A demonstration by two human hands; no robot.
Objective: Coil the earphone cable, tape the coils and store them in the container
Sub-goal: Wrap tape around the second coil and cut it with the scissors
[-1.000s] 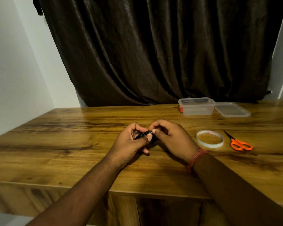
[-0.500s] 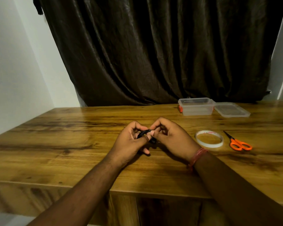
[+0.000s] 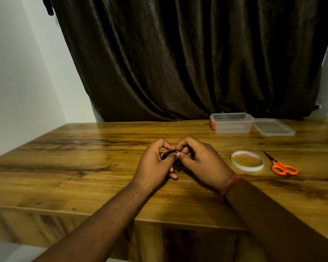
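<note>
1. Nearest, the front edge of the wooden desk (image 3: 83,186) spans the view; both forearms cross it and meet over the middle of the top.
2. The left hand (image 3: 153,165) has its fingers curled round the black earphone cable (image 3: 168,154), which is gathered into a small coil. The thumb lies across the coil's near side.
3. The right hand (image 3: 201,163) touches the left at the fingertips and pinches the same coil from the right side. Its fingers are bent inward. Whether a piece of tape lies between them cannot be told.
4. A red thread band (image 3: 229,184) circles the right wrist.
5. The coil sits between the two hands, just above the desk surface. Most of it is hidden by the fingers.
6. To the right of the hands, a tape roll (image 3: 247,163) lies flat on the desk. Just beside it, further right, lie orange-handled scissors (image 3: 282,167), blades pointing toward the far left.
7. Farther back, a clear plastic container (image 3: 231,122) stands open on the desk, well apart from the hands. Its lid (image 3: 273,127) lies flat and touches its right side.
8. Behind the desk hangs a dark brown curtain (image 3: 178,63), with a white wall (image 3: 17,82) to the left.
</note>
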